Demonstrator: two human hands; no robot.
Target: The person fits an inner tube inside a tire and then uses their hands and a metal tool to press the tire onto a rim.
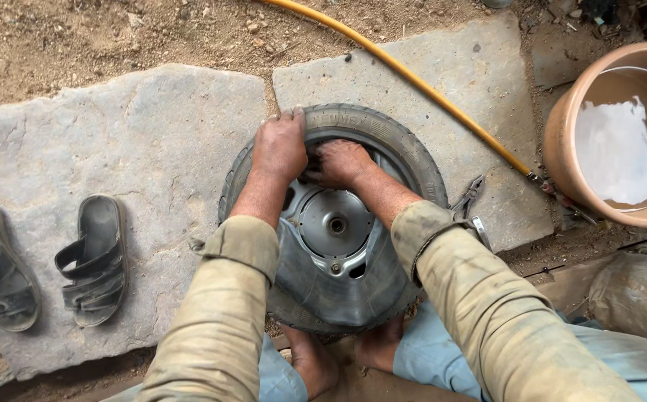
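A small black tyre (405, 152) lies flat on grey stone slabs (137, 149), mounted on a metal wheel (336, 222) whose round hub faces up. On the near side a black inner tube (338, 286) bulges over the wheel's edge and covers the lower part of the wheel.

The left hand (280, 145) lies palm down over the top of the tyre, fingers spread and curled over its outer wall, pressing on the rubber. The right hand (343, 162) is just beside it, fingers bent and tucked down into the gap between tyre and wheel, so its grip is partly hidden. Both forearms come in from below in dusty khaki sleeves, and the person's bare feet (312, 361) sit against the tyre's near edge.

Just right of the tyre a pair of pliers (466, 201) rests on the slab. A yellow hose (412, 74) runs diagonally across the stone behind the tyre. At the far right stands a brown tub (561, 141) holding water. Well to the left, a pair of dark sandals (93, 260) sits on the slab, with sandy ground beyond.
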